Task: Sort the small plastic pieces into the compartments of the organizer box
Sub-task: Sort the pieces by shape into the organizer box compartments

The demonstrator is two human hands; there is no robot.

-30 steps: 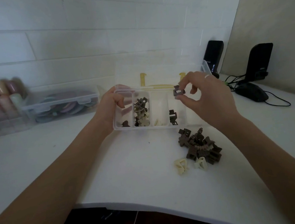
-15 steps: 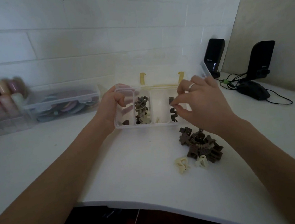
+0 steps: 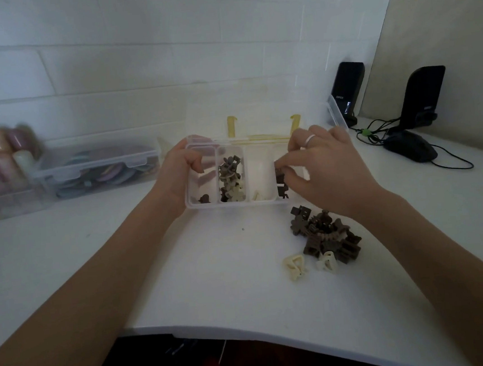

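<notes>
The right hand [image 3: 325,172] hangs over the right end of the clear organizer box [image 3: 233,202], thumb and forefinger drawn together just above the dark clips in the fourth compartment [image 3: 281,185]; whether a piece is pinched between them cannot be told. A ring [image 3: 310,139] sits on one finger. At the box's 9 o'clock end the left hand [image 3: 179,173] is closed around the left wall, fingers curled over the rim into the first compartment, where a single brown piece [image 3: 204,199] lies at the near wall. The second compartment [image 3: 231,180] holds a heap of brown and cream pieces; the third [image 3: 261,192] shows a few cream ones at its near end. The box lid stands open behind, with yellow latches [image 3: 232,126] at 12 o'clock.

On the white desk [image 3: 213,273], at 5 o'clock from the box, lies a loose pile of brown pieces [image 3: 325,236], with two cream clips [image 3: 294,267] touching its near edge.

Far out at 9 o'clock sits a closed clear container [image 3: 99,169] of coloured items. At 2 o'clock stand two black speakers [image 3: 347,91] and a black mouse [image 3: 409,147] with its cable.
</notes>
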